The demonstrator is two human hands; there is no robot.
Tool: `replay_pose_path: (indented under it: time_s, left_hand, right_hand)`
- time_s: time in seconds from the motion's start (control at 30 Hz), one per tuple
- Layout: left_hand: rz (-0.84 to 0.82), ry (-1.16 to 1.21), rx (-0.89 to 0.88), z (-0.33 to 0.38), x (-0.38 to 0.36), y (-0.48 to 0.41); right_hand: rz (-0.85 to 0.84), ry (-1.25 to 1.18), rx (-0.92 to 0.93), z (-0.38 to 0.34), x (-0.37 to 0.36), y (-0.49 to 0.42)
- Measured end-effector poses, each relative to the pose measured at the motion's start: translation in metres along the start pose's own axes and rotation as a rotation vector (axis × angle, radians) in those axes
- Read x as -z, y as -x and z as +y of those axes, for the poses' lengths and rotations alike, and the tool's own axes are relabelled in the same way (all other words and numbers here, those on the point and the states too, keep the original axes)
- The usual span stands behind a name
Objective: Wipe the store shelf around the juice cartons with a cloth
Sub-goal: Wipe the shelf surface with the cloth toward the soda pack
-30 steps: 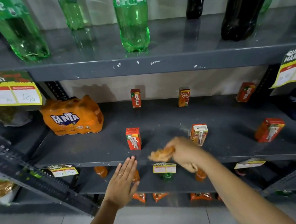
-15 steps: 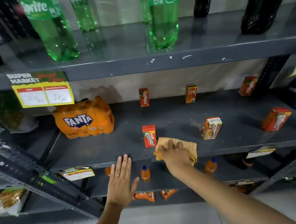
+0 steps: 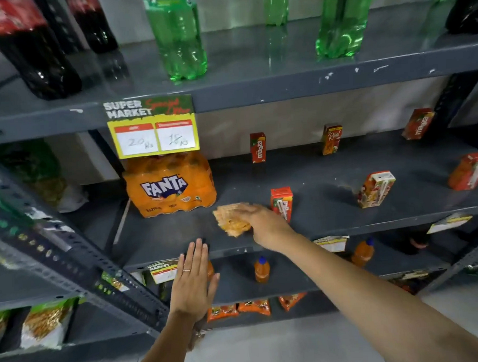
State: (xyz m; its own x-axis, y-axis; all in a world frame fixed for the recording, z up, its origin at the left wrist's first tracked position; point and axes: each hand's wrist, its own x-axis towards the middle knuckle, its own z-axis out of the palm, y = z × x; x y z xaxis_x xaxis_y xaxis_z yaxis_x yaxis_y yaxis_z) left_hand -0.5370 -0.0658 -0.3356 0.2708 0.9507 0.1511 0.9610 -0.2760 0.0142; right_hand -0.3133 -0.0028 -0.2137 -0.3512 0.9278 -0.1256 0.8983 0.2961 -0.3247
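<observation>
My right hand (image 3: pixel 265 221) presses an orange cloth (image 3: pixel 230 218) flat on the grey middle shelf (image 3: pixel 163 234), just left of a red juice carton (image 3: pixel 282 203). My left hand (image 3: pixel 193 283) is flat with fingers together, fingertips touching the shelf's front edge, holding nothing. More juice cartons stand apart on the shelf: one front right (image 3: pixel 375 189), one at the far right (image 3: pixel 470 171), and three along the back (image 3: pixel 257 148) (image 3: pixel 332 138) (image 3: pixel 417 123).
An orange Fanta multipack (image 3: pixel 170 185) sits left of the cloth under a yellow price tag (image 3: pixel 153 130). Green and dark soda bottles line the top shelf (image 3: pixel 254 80). Small orange bottles (image 3: pixel 262 269) and snack packs fill the lower shelves. A slotted upright (image 3: pixel 69 245) runs diagonally at left.
My right hand has slid the cloth leftward along the shelf, from right of the front red carton to its left. The left hand stays on the shelf edge. The view has shifted.
</observation>
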Motion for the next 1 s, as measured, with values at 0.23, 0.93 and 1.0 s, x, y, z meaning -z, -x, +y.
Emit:
replay_pose_path:
  time_s: [0.23, 0.93, 1.0]
  left_hand:
    - [-0.002, -0.009, -0.071, -0.014, -0.003, 0.001]
    - [-0.027, -0.020, 0.074, -0.078, -0.013, 0.037]
    - [-0.027, -0.026, 0.135, -0.084, -0.011, 0.042]
  right_hand:
    - [-0.079, 0.257, -0.057, -0.035, -0.034, 0.025]
    - [-0.334, 0.140, -0.112, -0.057, 0.018, -0.052]
    - [-0.283, 0.034, -0.013, -0.074, 0.037, -0.081]
